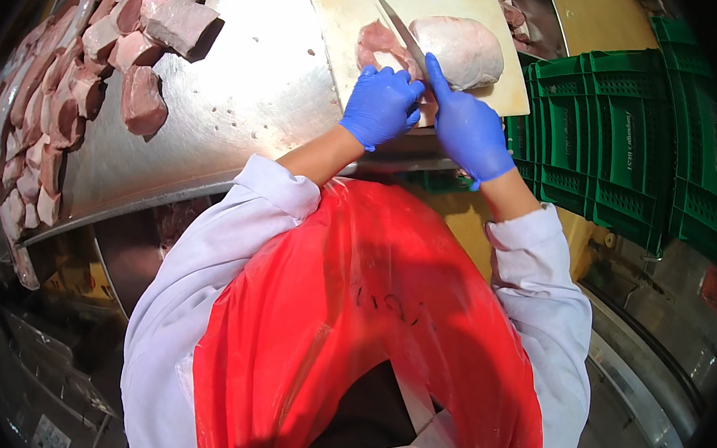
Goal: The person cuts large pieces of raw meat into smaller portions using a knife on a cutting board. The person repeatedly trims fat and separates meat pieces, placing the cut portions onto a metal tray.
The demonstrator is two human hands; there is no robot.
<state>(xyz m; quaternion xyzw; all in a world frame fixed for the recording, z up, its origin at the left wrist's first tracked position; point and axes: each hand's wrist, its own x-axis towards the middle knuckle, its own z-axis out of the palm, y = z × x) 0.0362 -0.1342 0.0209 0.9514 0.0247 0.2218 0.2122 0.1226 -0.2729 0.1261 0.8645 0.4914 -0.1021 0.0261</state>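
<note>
On cutting board, left hand pinches raw meat, seemingly steadying it; right hand clasps long-bladed knife, forefinger braced.

Handle of knife hidden in right hand

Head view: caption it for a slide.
Gloved left hand by raw meat, right hand gripping a knife, over a cutting board.

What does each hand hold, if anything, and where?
Right hand: knife, by its hidden handle. Left hand: against the pink meat, near edge; grip unclear.
</note>
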